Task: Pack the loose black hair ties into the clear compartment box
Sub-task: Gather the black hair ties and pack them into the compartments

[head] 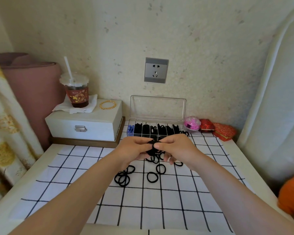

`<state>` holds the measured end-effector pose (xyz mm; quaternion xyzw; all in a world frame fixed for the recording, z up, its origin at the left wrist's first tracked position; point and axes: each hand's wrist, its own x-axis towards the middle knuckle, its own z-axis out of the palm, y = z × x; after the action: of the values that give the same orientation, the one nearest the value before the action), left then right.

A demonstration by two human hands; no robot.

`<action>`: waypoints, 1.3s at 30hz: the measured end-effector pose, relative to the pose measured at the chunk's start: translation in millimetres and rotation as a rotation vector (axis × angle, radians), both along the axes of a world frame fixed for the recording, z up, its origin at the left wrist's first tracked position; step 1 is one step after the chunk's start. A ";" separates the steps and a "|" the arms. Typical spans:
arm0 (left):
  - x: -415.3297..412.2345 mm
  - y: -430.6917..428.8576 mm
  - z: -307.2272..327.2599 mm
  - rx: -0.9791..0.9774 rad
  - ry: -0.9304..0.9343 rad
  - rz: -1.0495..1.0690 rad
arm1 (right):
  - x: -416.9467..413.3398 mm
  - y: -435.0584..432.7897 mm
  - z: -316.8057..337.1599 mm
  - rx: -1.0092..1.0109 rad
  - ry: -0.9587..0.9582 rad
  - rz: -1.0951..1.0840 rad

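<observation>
Both hands meet just in front of the clear compartment box point(157, 107), whose lid stands open against the wall. My left hand point(134, 150) and my right hand point(175, 148) together pinch a bunch of black hair ties point(152, 146) held above the checked cloth. Several compartments of the box hold black ties point(155, 129); the leftmost holds something blue. Loose black hair ties point(124, 178) lie scattered on the cloth below the hands, some partly hidden under my fingers.
A white jewellery box point(85, 124) at the back left carries a drink cup with a straw point(77, 94) and gold bangles point(107, 104). A pink case point(192, 123) and red cases point(224, 131) stand right of the clear box. The white checked cloth point(143, 209) covers the table.
</observation>
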<state>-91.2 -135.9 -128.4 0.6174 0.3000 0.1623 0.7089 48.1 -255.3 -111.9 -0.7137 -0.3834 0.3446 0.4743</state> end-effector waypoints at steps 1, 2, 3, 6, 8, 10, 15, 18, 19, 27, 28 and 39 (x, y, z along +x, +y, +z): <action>1.3 -0.1 -0.5 0.011 0.004 -0.004 | 0.3 0.2 -0.2 -0.001 0.027 -0.015; 2.1 -0.1 -0.6 0.012 0.004 -0.003 | 0.2 0.5 -0.2 -0.010 0.038 -0.028; 2.8 0.0 -0.6 0.007 0.002 0.001 | 0.0 0.8 -0.2 -0.022 0.033 -0.043; 2.3 0.8 0.3 -0.028 -0.026 -0.015 | -1.3 2.9 -0.5 -0.044 0.003 -0.104; 0.9 3.1 1.4 -0.056 -0.045 -0.056 | -2.8 3.5 0.3 -0.048 0.015 -0.127; -0.8 5.3 2.3 -0.067 -0.053 -0.098 | -3.8 2.5 1.7 -0.049 0.079 -0.127; 0.2 4.5 4.0 0.088 0.001 0.000 | -4.9 -2.1 5.0 -0.078 0.273 0.067; 2.7 4.9 3.6 0.231 0.053 0.045 | -3.5 -3.1 6.6 -0.121 0.278 0.034; 2.8 6.1 3.4 0.271 0.073 0.059 | -2.0 -3.9 7.3 -0.146 0.226 0.005; -3.4 17.3 -2.4 0.388 0.215 0.126 | -3.8 -9.9 17.0 -0.151 -0.108 -0.026; -2.9 16.6 -2.3 0.393 0.215 0.123 | -6.6 -9.3 20.5 -0.100 -0.067 -0.012; -2.7 3.5 8.8 0.016 0.007 0.038 | -16.4 3.9 12.2 -0.020 -0.093 -0.143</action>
<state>-93.9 -132.3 -119.6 0.6177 0.3129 0.1761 0.6997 31.8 -251.4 -99.6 -0.7593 -0.3494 0.2801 0.4721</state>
